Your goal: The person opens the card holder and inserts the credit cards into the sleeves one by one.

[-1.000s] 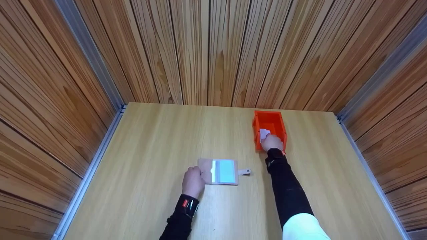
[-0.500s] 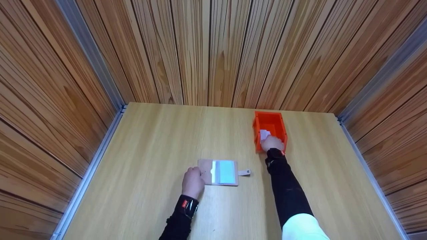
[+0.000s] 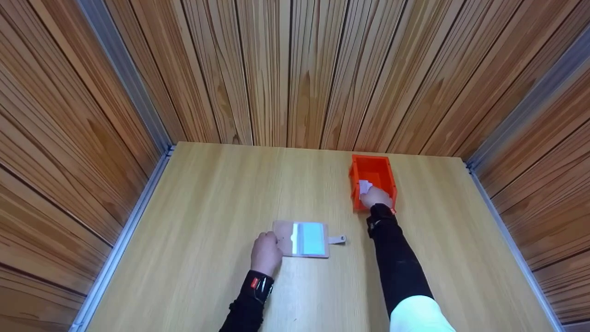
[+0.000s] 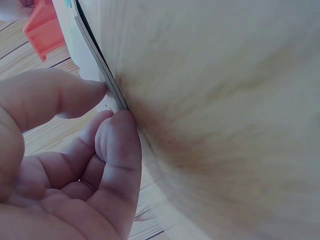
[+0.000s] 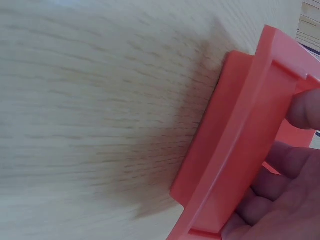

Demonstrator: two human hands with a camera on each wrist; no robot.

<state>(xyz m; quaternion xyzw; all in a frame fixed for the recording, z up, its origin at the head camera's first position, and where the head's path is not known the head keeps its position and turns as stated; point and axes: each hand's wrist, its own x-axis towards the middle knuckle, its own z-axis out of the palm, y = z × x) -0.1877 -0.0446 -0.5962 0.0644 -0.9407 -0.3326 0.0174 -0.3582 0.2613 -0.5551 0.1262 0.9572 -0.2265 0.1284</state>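
Observation:
A pale pinkish card wallet (image 3: 284,226) lies opened on the table, with clear and light-blue sleeves inside and a snap strap on its right. At its left edge, my left hand (image 3: 266,253) pinches the cover; the left wrist view shows the thumb (image 4: 65,92) on one face and curled fingers at the edge. My right hand (image 3: 377,197) reaches into an orange bin (image 3: 371,159), beside some whitish, card-like pieces (image 3: 364,185). In the right wrist view, the bin's wall (image 5: 240,145) hides the fingertips, and whether they hold anything cannot be seen.
The light wooden table (image 3: 221,184) runs back to a wood-panelled wall (image 3: 304,69). Metal rails (image 3: 124,230) border its sides, with more panelled walls beyond. The bin stands near the table's back edge, right of the wallet.
Both hands stay nearly in place. The right hand stays in the bin and shifts only slightly; the whitish pieces beside it show a little less.

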